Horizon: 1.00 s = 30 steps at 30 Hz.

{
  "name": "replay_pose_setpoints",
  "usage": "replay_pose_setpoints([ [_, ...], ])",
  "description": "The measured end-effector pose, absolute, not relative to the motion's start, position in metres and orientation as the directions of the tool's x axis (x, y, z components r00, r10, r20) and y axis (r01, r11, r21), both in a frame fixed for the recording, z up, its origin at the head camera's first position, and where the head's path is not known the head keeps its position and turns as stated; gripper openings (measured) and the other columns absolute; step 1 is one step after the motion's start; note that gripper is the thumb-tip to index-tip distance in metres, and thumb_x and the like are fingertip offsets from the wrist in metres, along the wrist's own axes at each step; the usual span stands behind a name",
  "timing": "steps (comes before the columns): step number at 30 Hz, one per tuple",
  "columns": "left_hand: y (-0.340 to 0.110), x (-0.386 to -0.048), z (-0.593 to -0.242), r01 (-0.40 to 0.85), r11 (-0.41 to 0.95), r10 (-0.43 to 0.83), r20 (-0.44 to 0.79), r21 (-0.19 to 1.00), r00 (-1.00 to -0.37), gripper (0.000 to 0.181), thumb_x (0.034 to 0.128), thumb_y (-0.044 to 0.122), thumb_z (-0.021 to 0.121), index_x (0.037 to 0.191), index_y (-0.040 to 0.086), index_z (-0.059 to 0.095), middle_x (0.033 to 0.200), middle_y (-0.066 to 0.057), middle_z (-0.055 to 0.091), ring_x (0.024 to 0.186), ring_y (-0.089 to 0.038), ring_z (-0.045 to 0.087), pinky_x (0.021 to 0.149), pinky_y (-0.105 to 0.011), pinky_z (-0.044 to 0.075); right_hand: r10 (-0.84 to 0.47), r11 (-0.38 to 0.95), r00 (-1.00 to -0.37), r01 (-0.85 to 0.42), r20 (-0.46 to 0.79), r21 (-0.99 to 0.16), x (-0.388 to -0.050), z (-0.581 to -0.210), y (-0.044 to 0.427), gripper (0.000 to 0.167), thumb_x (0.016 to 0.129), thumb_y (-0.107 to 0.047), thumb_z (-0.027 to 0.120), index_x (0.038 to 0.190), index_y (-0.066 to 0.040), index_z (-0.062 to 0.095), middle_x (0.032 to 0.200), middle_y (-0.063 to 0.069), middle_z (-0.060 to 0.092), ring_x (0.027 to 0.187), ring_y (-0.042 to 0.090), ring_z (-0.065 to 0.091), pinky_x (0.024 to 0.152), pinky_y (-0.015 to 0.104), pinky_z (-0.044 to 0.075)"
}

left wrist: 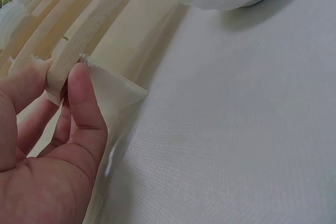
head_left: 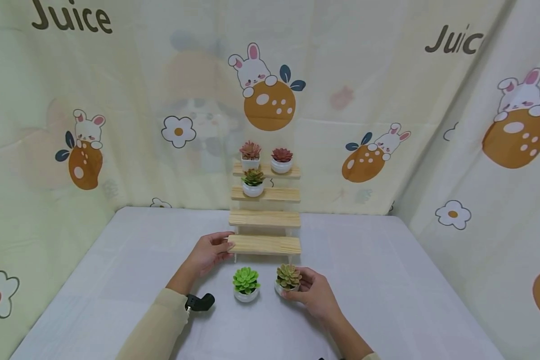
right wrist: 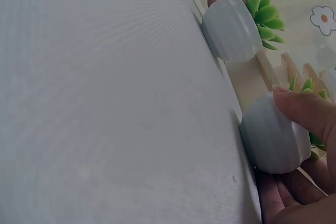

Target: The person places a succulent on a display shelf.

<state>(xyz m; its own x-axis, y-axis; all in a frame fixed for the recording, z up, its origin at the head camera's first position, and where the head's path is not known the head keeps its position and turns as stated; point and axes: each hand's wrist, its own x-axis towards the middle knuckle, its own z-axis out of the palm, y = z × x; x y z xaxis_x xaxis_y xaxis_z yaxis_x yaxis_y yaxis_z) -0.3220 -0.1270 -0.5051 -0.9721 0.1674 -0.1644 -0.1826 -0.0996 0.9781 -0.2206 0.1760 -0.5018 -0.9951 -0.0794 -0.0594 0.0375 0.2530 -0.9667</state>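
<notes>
My left hand point(head_left: 208, 254) pinches the left end of the lowest board of a stepped wooden stand point(head_left: 264, 245). In the left wrist view its thumb and fingers close around that board's end point(left wrist: 65, 72). My right hand point(head_left: 316, 294) grips the white pot of a dusty-green potted succulent point(head_left: 288, 276) in front of the stand. Thumb and fingers lie on opposite sides of this ribbed pot point(right wrist: 274, 135), whose base appears to be on or very near the table. Left of it stands a bright green potted succulent point(head_left: 246, 281), untouched.
On the stand's top board sit a pinkish succulent point(head_left: 250, 152) and a dark red one point(head_left: 281, 159), both in white pots. A green-brown succulent point(head_left: 253, 181) occupies the left of the board below. Patterned curtain point(head_left: 369, 100) encloses the white table point(head_left: 364, 280) behind and at both sides.
</notes>
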Motion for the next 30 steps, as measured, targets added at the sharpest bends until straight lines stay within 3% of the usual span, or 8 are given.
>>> replay_pose_setpoints([
  [30,-0.128,-0.321,-0.505,-0.182,-0.104,0.179,-0.161,0.978,-0.971,0.047,0.0984,0.002,0.065,0.144,-0.003,0.054,0.109,-0.008,0.066,0.086,-0.012,0.068,0.074,-0.022,0.061,-0.075,0.213,-0.996,0.027,-0.044,-0.977,-0.231,-0.499,0.175,0.064,0.072,-0.005,0.092,0.130,-0.002,0.065,0.125,0.015,0.069,0.110,0.024,0.070,0.089,0.024,0.061],
])
